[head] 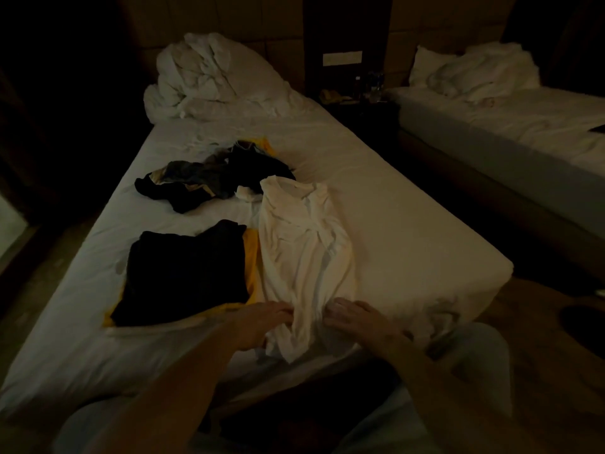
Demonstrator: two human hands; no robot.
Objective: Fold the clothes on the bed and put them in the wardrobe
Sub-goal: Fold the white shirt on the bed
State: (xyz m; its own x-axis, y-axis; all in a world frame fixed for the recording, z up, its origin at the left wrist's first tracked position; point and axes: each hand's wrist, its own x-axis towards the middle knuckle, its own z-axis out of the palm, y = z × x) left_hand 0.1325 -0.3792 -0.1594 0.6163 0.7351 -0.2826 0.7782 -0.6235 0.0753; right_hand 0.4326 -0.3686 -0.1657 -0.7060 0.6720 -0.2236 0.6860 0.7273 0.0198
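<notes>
A white shirt (304, 250) lies lengthwise on the bed (409, 231), its collar end far from me. My left hand (262, 322) grips the shirt's near hem from the left. My right hand (357, 317) holds the same hem from the right, fingers curled into the cloth. To the left of the shirt lies a folded black garment (183, 273) on top of a yellow one (252, 257). Further back a loose heap of dark clothes (212, 175) sits mid-bed.
A crumpled white duvet (209, 77) is piled at the head of the bed. A second bed (510, 119) stands to the right, with a dark nightstand (357, 93) between them. Wooden floor (540, 339) shows at the right. The room is dim.
</notes>
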